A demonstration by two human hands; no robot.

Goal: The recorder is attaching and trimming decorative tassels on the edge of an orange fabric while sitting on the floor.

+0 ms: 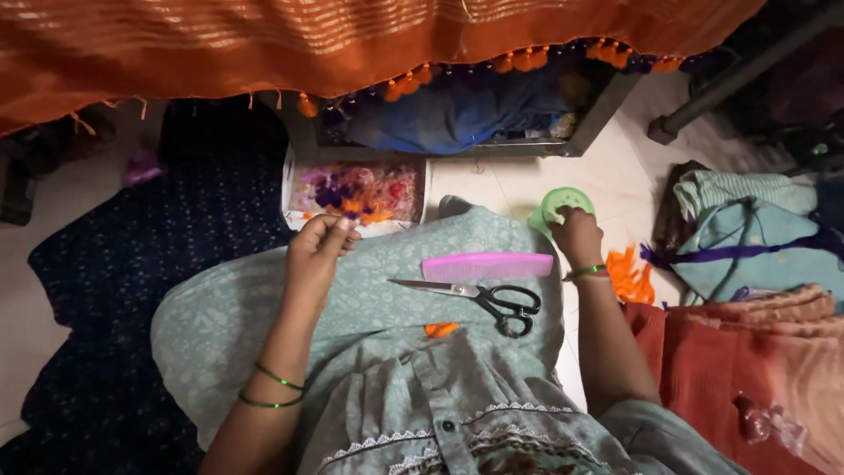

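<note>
- I sit on a pale tiled floor (519, 189), with an orange fabric (264, 44) hanging across the top of my view, its lower edge trimmed with small orange tassels (406, 85).
- My left hand (318, 251) is raised over my lap, fingertips pinched together at the top; whatever they pinch is too fine for me to make out.
- My right hand (578, 236) reaches out past my knee and closes around a round light-green plastic spool (561, 204) that sits on the floor.
- Green bangles circle both wrists: two on the left forearm (274, 387), one on the right (585, 273).
- Across my lap, on my pale green patterned dress (387, 299), lies a pink comb (488, 266), and just below it a pair of black-handled scissors (479, 297), blades pointing toward my left hand.
- A small orange tuft (440, 329) rests on the dress near the scissor handles.
- In front of my knees, beyond the left hand, stands a white tray (359, 192) holding purple, orange and red thread scraps.
- More orange threads (629, 277) lie on the floor just beside my right wrist.
- To the right are folded cloths: a teal one with a purple band (747, 251) and rust-orange ones (756, 352) nearer me.
- To the left a dark blue dotted cloth (132, 281) is spread over the floor.
</note>
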